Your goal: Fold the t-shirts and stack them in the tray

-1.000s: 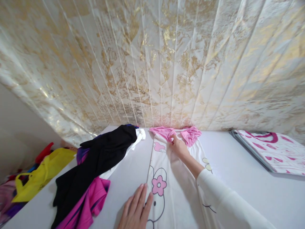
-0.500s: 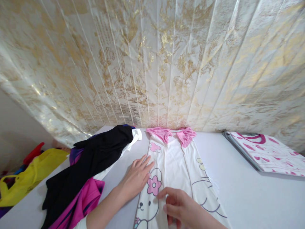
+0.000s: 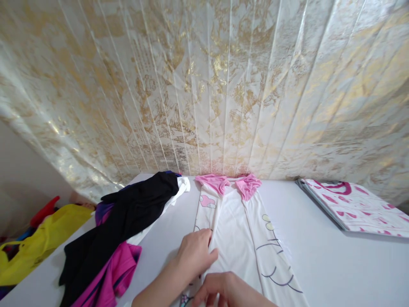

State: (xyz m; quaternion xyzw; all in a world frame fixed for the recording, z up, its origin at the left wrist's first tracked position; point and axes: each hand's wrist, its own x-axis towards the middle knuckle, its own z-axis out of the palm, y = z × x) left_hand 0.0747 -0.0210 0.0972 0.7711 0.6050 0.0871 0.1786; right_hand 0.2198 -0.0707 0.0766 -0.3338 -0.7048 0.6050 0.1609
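While both hands work low in the middle of the frame, a long white garment point(image 3: 234, 238) lies flat on the pale table point(image 3: 326, 277), running down past the bottom edge. Its two pink parts point(image 3: 213, 184) sit at the top, near the shiny curtain point(image 3: 223, 85).

The left hand point(image 3: 195, 252) is on the garment's left side, fingers bent down at the cloth and thumb held out. I can't tell if it pinches any. The right hand point(image 3: 228, 291) is just below, at the bottom edge, with its fingers curled. Its tips are hard to see, so I can't tell if it holds cloth.

This garment looks only partly folded to me. The sides seem to be turned in, but it is long and not yet made small. On the right, a shirt with pink shapes point(image 3: 361, 211) lies in a neat block over something gray, so that one looks done. On the left, a black cloth point(image 3: 140, 209) and a bright pink cloth point(image 3: 111, 273) lie in a messy heap that looks not folded yet.
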